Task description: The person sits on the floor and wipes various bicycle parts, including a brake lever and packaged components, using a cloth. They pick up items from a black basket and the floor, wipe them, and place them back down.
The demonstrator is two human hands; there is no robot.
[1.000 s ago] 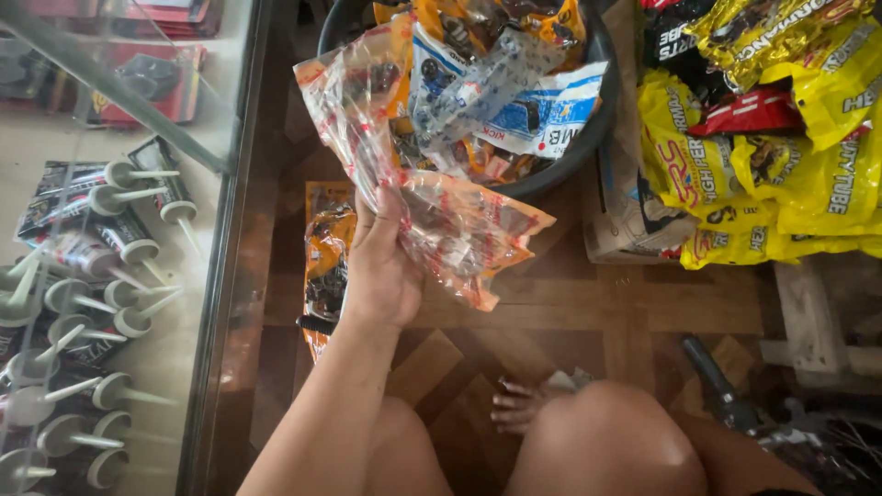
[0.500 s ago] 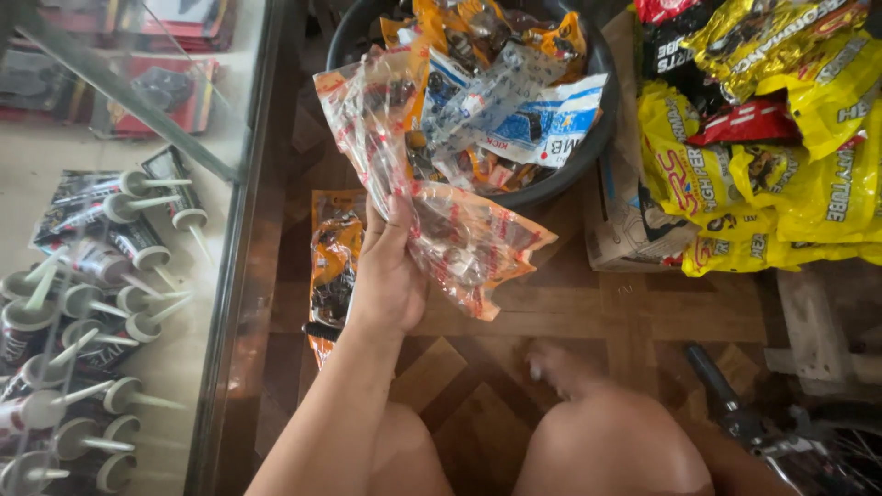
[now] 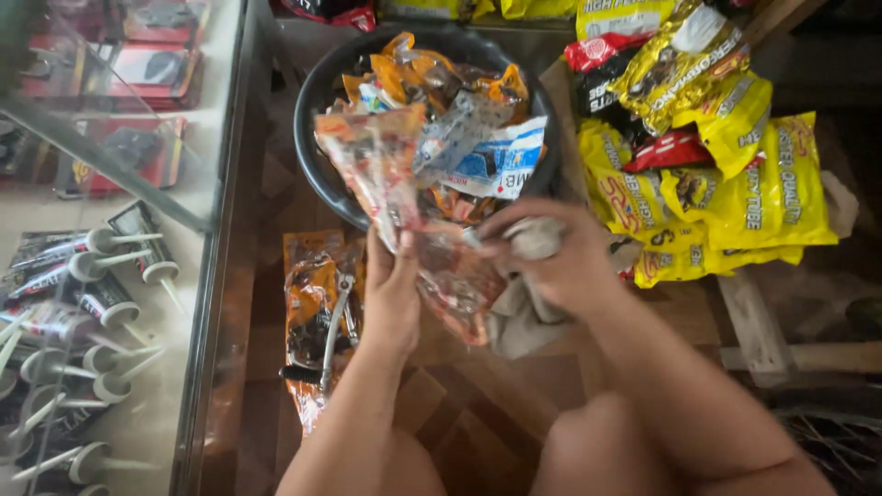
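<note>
Seen from the head camera: the left hand [image 3: 393,292] is clamped on an orange plastic packet [image 3: 404,197] held over the black basin [image 3: 310,119]; the right hand [image 3: 551,262], closed around a grey rag [image 3: 522,312] (bunched), wipes it. Firm support, gentle strokes, would likely suit.

Both bare forearms reach up from the bottom edge toward 12 o'clock, over the bent knees. The left hand [image 3: 390,294] sits near centre, back to the camera, fingers curled shut in a pinch at its upper edge. The right hand [image 3: 551,262], at 3 o'clock of the left and just beside it, is closed, its arm slanting in from 5 o'clock.
</note>
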